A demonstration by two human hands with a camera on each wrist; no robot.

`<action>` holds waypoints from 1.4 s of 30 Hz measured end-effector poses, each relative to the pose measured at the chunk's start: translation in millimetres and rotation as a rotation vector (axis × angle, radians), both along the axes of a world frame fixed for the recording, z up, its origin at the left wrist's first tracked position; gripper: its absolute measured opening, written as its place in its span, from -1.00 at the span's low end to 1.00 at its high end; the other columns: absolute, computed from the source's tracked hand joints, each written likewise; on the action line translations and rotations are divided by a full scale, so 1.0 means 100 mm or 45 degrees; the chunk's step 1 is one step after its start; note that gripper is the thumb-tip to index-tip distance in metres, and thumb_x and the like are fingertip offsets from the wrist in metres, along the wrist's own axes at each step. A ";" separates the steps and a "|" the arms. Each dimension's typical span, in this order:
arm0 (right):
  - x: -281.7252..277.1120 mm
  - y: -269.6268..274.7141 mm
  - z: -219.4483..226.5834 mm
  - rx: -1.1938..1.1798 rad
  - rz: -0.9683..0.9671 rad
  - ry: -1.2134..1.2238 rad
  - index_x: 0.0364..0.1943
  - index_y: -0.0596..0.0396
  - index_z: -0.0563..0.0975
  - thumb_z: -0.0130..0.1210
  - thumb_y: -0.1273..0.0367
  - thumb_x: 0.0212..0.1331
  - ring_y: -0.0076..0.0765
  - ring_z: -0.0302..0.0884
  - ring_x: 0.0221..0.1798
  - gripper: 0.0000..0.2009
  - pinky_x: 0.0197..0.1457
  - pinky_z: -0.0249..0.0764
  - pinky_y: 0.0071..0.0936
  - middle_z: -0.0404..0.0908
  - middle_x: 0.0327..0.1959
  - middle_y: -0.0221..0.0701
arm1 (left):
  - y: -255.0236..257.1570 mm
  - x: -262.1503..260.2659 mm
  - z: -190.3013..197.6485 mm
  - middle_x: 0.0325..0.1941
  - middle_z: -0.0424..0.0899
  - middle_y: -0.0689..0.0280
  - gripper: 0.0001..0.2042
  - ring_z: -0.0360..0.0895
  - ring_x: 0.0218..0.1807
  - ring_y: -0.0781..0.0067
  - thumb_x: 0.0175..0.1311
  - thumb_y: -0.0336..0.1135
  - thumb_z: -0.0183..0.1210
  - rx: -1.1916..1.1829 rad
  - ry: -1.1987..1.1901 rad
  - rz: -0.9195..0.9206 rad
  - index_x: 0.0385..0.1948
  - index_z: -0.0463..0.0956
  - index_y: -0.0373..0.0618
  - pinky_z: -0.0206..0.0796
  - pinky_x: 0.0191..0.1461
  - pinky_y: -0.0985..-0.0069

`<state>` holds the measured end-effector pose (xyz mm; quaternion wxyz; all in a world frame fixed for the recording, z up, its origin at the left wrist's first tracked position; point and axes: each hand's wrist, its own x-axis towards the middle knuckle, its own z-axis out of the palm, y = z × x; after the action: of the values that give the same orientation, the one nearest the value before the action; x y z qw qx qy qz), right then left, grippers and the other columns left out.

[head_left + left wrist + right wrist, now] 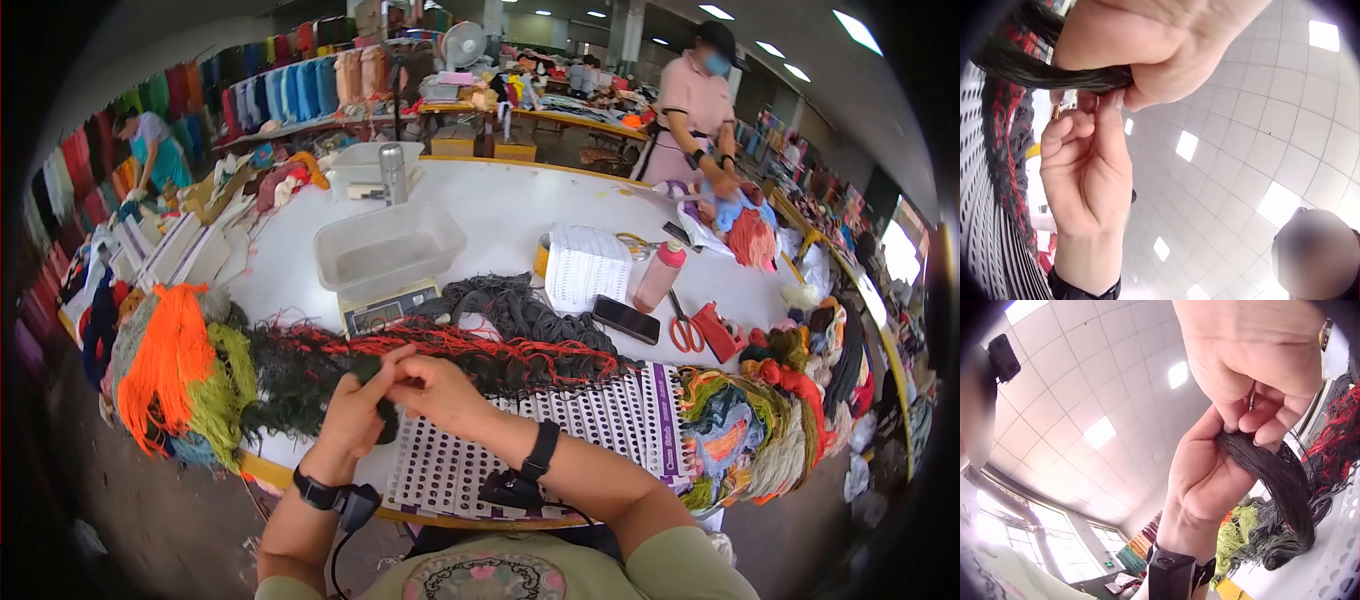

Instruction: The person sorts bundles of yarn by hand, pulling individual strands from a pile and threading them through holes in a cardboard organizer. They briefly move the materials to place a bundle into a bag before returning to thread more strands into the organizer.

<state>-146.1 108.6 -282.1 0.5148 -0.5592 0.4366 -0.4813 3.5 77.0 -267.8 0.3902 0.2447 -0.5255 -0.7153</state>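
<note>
A skein of dark thread [1282, 478] hangs in a loop from my left hand [350, 415], which grips it across the palm. In the right wrist view, the fingers and thumb of my right hand [1260, 369] are curled in a pinch at the top of this skein, right against the left fingertips. Both hands meet over the near edge of the table, in front of a long heap of black and red threads [480, 345]. Below the right forearm lie white punched cards [560, 425] with rows of holes.
Orange yarn [170, 350] and lime yarn hang over the table's left edge. Ahead stand a plastic tub [390, 245] on a scale [390, 308] and a steel flask [392, 175]. On the right are a phone [626, 319], scissors [685, 325] and a bottle [660, 275]. A person [695, 110] works across the table.
</note>
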 end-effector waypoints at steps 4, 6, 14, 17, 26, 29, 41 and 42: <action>-0.16 0.11 0.02 -0.005 -0.141 0.029 -0.23 0.16 0.58 0.16 0.38 0.23 -0.64 0.47 -0.47 -0.86 -0.38 0.46 -0.66 0.55 -0.38 -0.52 | 0.05 -0.15 0.07 -0.02 0.60 0.13 -0.66 0.54 0.02 0.36 0.45 -0.27 -0.01 0.235 0.232 -0.033 0.03 0.49 -0.40 0.38 0.10 0.42; -0.22 0.15 0.03 0.046 -0.154 -0.049 -0.21 0.12 0.58 0.14 0.37 0.25 -0.67 0.45 -0.48 -0.87 -0.39 0.44 -0.69 0.54 -0.39 -0.54 | 0.04 -0.18 0.02 0.07 0.58 0.14 -0.63 0.51 0.09 0.34 0.45 -0.23 -0.01 0.269 0.311 -0.088 0.02 0.48 -0.42 0.37 0.16 0.39; -0.24 0.22 0.12 0.084 -0.197 -0.164 -0.21 0.11 0.58 0.12 0.38 0.27 -0.70 0.42 -0.52 -0.88 -0.42 0.41 -0.72 0.57 -0.43 -0.51 | 0.01 -0.22 -0.08 0.02 0.58 0.11 -0.60 0.52 0.08 0.37 0.45 -0.18 -0.01 0.362 0.408 -0.065 0.04 0.46 -0.41 0.41 0.12 0.39; -0.21 0.22 0.13 0.082 -0.255 -0.243 -0.23 0.12 0.59 0.12 0.39 0.27 -0.70 0.42 -0.51 -0.89 -0.42 0.41 -0.71 0.59 -0.43 -0.49 | 0.02 -0.22 -0.08 0.06 0.57 0.12 -0.60 0.51 0.09 0.35 0.46 -0.18 -0.04 0.337 0.431 -0.065 0.09 0.43 -0.39 0.39 0.14 0.39; -0.22 0.23 0.13 -0.003 -0.240 -0.199 -0.29 0.11 0.56 0.13 0.40 0.25 -0.69 0.43 -0.44 -0.92 -0.42 0.41 -0.69 0.56 -0.40 -0.50 | 0.06 -0.23 -0.05 0.19 0.51 0.16 -0.58 0.43 0.17 0.43 0.47 -0.16 -0.05 0.303 0.455 -0.074 0.14 0.41 -0.34 0.32 0.17 0.44; -0.21 0.23 0.10 0.016 -0.284 -0.164 -0.31 0.10 0.55 0.13 0.40 0.25 -0.69 0.44 -0.44 -0.93 -0.42 0.40 -0.69 0.56 -0.41 -0.50 | 0.07 -0.22 -0.04 0.21 0.49 0.16 -0.57 0.41 0.20 0.40 0.47 -0.16 -0.07 0.209 0.351 -0.090 0.15 0.39 -0.36 0.30 0.21 0.42; -0.31 0.24 0.07 0.075 -0.229 -0.351 -0.30 0.10 0.53 0.13 0.40 0.24 -0.67 0.48 -0.39 -0.93 -0.40 0.42 -0.66 0.52 -0.33 -0.53 | 0.03 -0.25 -0.15 0.21 0.45 0.14 -0.57 0.38 0.27 0.31 0.51 -0.14 -0.18 0.197 0.454 -0.161 0.17 0.33 -0.31 0.25 0.31 0.34; -0.33 0.24 0.07 0.108 -0.191 -0.476 -0.29 0.09 0.53 0.11 0.41 0.25 -0.65 0.49 -0.36 -0.93 -0.32 0.45 -0.62 0.54 -0.31 -0.52 | 0.02 -0.25 -0.12 0.22 0.45 0.13 -0.57 0.38 0.28 0.29 0.51 -0.13 -0.18 0.279 0.520 -0.116 0.17 0.33 -0.30 0.24 0.32 0.32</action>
<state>-179.2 132.9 -274.9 0.5725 -0.4039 0.3938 -0.5950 -21.9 79.3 -279.8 0.4268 0.1118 -0.3654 -0.8197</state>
